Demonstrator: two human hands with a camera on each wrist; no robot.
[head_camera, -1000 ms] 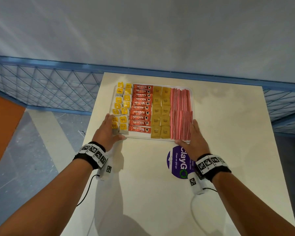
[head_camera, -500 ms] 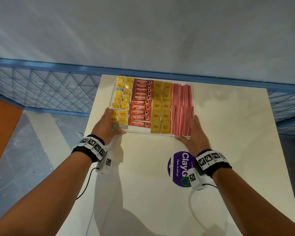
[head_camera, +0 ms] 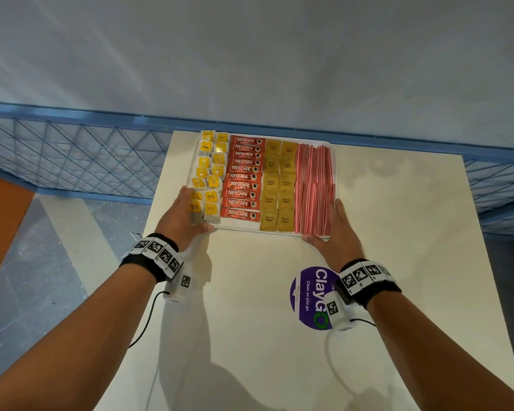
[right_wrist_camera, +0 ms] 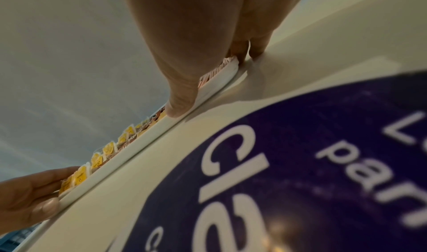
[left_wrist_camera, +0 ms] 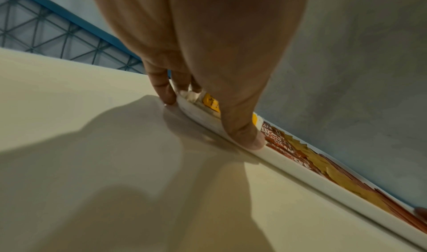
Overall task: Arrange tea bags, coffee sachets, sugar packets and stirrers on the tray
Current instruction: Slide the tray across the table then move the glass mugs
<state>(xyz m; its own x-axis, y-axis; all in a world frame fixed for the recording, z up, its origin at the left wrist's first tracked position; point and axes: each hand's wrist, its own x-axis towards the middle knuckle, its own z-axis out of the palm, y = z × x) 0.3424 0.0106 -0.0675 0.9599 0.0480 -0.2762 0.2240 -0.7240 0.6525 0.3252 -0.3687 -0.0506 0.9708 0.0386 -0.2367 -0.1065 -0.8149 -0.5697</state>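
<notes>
A white tray (head_camera: 241,225) lies at the far left of the table. It holds yellow tea bags (head_camera: 209,170), red coffee sachets (head_camera: 244,176), brown sugar packets (head_camera: 278,185) and red-and-white stirrers (head_camera: 315,188), each in its own column from left to right. My left hand (head_camera: 181,216) is at the near left corner, its thumb (left_wrist_camera: 242,135) pressing the near rim (left_wrist_camera: 289,163) and its straight fingers along the left side. My right hand (head_camera: 337,231) presses the near right corner the same way, thumb (right_wrist_camera: 180,100) on the rim (right_wrist_camera: 138,144).
The cream table (head_camera: 250,336) carries a round purple sticker (head_camera: 309,298) just before my right wrist. The tray's far side is close to the table's far edge. A blue mesh railing (head_camera: 72,155) runs behind and to the left, and a pale wall rises beyond it.
The tray has slid away from me towards the table's far edge, both hands moving with it at its near corners. More of the purple sticker shows.
</notes>
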